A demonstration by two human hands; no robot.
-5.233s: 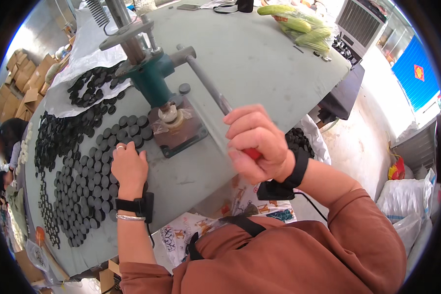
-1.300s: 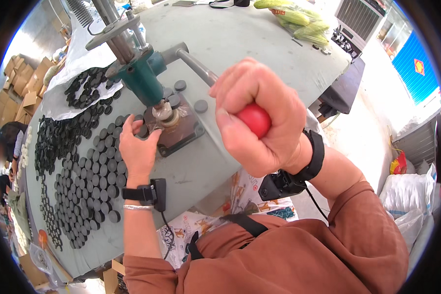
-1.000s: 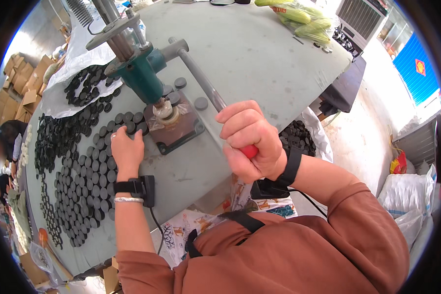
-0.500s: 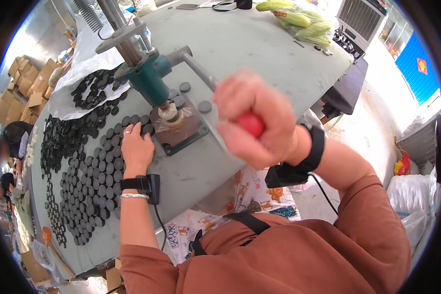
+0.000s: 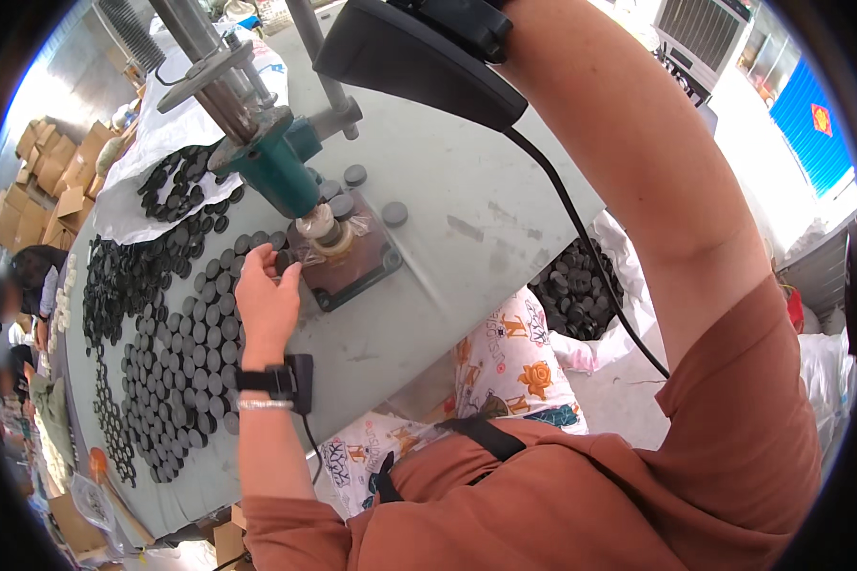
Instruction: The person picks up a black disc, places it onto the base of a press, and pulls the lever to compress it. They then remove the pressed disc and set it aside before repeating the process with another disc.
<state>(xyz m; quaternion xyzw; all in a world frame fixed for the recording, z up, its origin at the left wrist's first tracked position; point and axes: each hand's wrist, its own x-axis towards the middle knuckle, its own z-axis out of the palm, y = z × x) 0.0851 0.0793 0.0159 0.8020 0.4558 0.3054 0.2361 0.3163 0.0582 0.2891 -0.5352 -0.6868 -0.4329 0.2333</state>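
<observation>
At the left side of a green hand-lever press [image 5: 281, 171], my left hand [image 5: 269, 303] pinches a dark round cap [image 5: 285, 262] between thumb and fingers, beside the plastic-wrapped seat [image 5: 331, 243] on the press base [image 5: 357, 276]. The press's lever [image 5: 319, 52] stands raised and runs out of the top of the picture. My right forearm [image 5: 628, 124] reaches up past the top edge, with a black device [image 5: 419, 62] on its wrist. The right hand itself is out of sight.
Rows of grey caps [image 5: 186, 352] cover the table's left part, with a heap of black rings [image 5: 129, 276] behind them. Several loose caps [image 5: 395, 214] lie by the press. Below the table edge at right is a sack of dark caps [image 5: 576, 295].
My right hand has gone up and forward out of view, and the lever has swung from pointing right to upright. My left hand, earlier among the caps, now pinches one by the press base.
</observation>
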